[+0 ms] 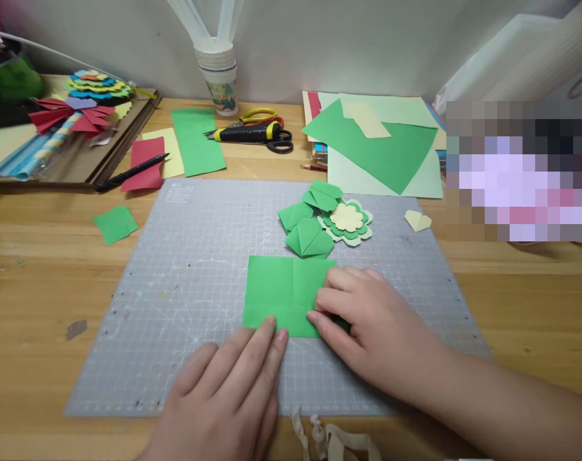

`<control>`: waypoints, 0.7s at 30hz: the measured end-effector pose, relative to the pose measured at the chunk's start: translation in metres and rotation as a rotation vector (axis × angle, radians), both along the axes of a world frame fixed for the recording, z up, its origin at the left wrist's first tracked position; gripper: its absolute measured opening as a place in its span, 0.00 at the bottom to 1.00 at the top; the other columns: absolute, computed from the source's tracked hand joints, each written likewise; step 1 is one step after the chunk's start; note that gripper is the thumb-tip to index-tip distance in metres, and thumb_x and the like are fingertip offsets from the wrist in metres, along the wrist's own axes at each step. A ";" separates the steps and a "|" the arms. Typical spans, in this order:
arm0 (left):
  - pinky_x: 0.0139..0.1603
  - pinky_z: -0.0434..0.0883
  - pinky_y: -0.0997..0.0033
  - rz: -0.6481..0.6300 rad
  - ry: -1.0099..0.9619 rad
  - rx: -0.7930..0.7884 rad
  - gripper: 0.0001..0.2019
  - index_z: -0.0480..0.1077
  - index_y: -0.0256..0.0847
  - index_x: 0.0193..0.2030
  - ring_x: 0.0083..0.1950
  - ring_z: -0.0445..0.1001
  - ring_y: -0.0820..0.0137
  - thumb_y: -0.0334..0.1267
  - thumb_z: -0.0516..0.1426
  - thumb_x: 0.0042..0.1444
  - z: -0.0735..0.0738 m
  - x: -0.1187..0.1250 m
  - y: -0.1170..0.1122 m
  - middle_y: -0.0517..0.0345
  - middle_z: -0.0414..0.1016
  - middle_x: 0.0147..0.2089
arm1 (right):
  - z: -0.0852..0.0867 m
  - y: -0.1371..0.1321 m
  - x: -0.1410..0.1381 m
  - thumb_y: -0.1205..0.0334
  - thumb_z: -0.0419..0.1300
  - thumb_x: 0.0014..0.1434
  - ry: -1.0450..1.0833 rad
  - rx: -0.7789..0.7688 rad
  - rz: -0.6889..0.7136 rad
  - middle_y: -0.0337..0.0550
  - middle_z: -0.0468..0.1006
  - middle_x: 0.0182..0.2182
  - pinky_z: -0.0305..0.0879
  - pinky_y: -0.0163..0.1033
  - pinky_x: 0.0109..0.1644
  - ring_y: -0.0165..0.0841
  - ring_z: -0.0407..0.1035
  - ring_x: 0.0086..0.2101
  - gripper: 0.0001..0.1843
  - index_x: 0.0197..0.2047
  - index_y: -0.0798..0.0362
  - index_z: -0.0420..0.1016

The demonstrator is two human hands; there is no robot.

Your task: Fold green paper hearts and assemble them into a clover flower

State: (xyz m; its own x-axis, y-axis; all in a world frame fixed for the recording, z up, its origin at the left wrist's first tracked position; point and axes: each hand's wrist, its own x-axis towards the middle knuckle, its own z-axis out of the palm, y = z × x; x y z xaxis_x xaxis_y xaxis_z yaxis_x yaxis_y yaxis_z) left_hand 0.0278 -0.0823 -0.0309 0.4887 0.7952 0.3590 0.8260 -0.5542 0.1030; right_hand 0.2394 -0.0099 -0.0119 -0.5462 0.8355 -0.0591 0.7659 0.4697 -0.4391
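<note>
A green square of paper (271,288) with crossing crease lines lies flat on the grey cutting mat (175,269). The extended fingers of my left hand (228,384) rest against its lower edge. My right hand (367,317) is closed at the paper's right side, with bent fingers and thumb on that edge. Just beyond the sheet are several folded green paper pieces (310,238), partly overlapping. Touching them is a layered paper flower (347,219) in cream and green.
Behind the mat lie a black-and-yellow cutter (247,132), scissors (281,142), green sheets (377,144) and paper cups (222,83). A black pen (132,173) crosses red paper at left. A cream heart (418,220) sits at the mat's right edge. White cords (339,442) hang near me.
</note>
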 end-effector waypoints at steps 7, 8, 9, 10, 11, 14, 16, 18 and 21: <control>0.47 0.62 0.64 0.009 0.007 -0.030 0.15 0.74 0.43 0.54 0.49 0.74 0.69 0.36 0.50 0.66 0.002 0.000 -0.002 0.62 0.79 0.55 | 0.000 0.000 -0.001 0.62 0.53 0.65 -0.017 -0.003 0.009 0.40 0.65 0.29 0.48 0.42 0.36 0.35 0.60 0.32 0.15 0.25 0.52 0.66; 0.47 0.62 0.64 0.008 0.015 -0.037 0.15 0.74 0.43 0.54 0.49 0.74 0.69 0.37 0.49 0.67 0.002 -0.001 -0.003 0.62 0.79 0.56 | -0.001 0.000 -0.001 0.63 0.53 0.65 -0.018 -0.003 0.010 0.40 0.65 0.29 0.48 0.42 0.36 0.35 0.60 0.32 0.15 0.25 0.52 0.66; 0.47 0.62 0.64 0.007 0.027 -0.053 0.16 0.73 0.44 0.55 0.50 0.74 0.69 0.37 0.49 0.67 0.003 -0.001 -0.003 0.63 0.78 0.57 | -0.001 0.000 -0.001 0.63 0.53 0.65 -0.020 -0.002 0.010 0.40 0.65 0.29 0.48 0.42 0.36 0.35 0.60 0.32 0.15 0.25 0.52 0.66; 0.48 0.61 0.63 0.003 0.037 -0.066 0.16 0.73 0.45 0.56 0.51 0.73 0.70 0.38 0.48 0.67 0.003 -0.002 -0.003 0.64 0.77 0.58 | -0.001 0.000 -0.001 0.63 0.53 0.65 -0.022 -0.002 0.009 0.40 0.65 0.28 0.48 0.42 0.36 0.35 0.59 0.32 0.15 0.25 0.52 0.66; 0.48 0.61 0.63 -0.004 0.048 -0.081 0.17 0.72 0.46 0.57 0.52 0.73 0.70 0.38 0.48 0.68 0.003 -0.002 -0.003 0.65 0.76 0.59 | 0.000 0.000 -0.001 0.63 0.53 0.65 -0.022 -0.004 0.008 0.40 0.65 0.28 0.48 0.42 0.36 0.35 0.59 0.32 0.15 0.25 0.52 0.66; 0.48 0.61 0.63 -0.030 0.066 -0.100 0.17 0.71 0.47 0.58 0.54 0.72 0.71 0.38 0.48 0.67 0.003 -0.002 -0.003 0.67 0.74 0.60 | 0.001 0.001 -0.002 0.63 0.54 0.64 0.018 -0.023 -0.023 0.40 0.67 0.29 0.49 0.42 0.37 0.35 0.60 0.33 0.12 0.27 0.52 0.67; 0.47 0.61 0.63 -0.035 0.070 -0.097 0.17 0.71 0.46 0.58 0.53 0.71 0.71 0.38 0.48 0.67 0.002 -0.002 -0.003 0.67 0.74 0.60 | 0.002 0.002 -0.004 0.64 0.57 0.62 0.080 -0.052 -0.052 0.40 0.69 0.31 0.50 0.43 0.39 0.36 0.62 0.35 0.08 0.30 0.52 0.69; 0.47 0.61 0.63 -0.032 0.071 -0.089 0.18 0.71 0.46 0.59 0.53 0.71 0.71 0.38 0.48 0.67 0.002 -0.002 -0.003 0.67 0.75 0.60 | 0.002 0.003 -0.007 0.64 0.59 0.61 0.135 -0.081 -0.066 0.39 0.70 0.32 0.51 0.44 0.42 0.36 0.63 0.37 0.05 0.32 0.52 0.70; 0.46 0.61 0.63 -0.023 0.061 -0.098 0.17 0.71 0.46 0.58 0.53 0.72 0.71 0.37 0.48 0.68 0.003 -0.002 -0.003 0.67 0.75 0.60 | 0.002 0.004 -0.011 0.64 0.59 0.61 0.151 -0.089 -0.072 0.39 0.70 0.32 0.51 0.44 0.42 0.36 0.63 0.37 0.06 0.31 0.52 0.70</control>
State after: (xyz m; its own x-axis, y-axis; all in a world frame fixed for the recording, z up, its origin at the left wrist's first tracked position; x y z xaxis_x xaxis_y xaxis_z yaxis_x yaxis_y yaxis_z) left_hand 0.0262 -0.0854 -0.0283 0.5259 0.8132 0.2492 0.8195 -0.5629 0.1077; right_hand 0.2284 -0.0063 -0.0099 -0.4933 0.8680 -0.0563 0.7185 0.3702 -0.5889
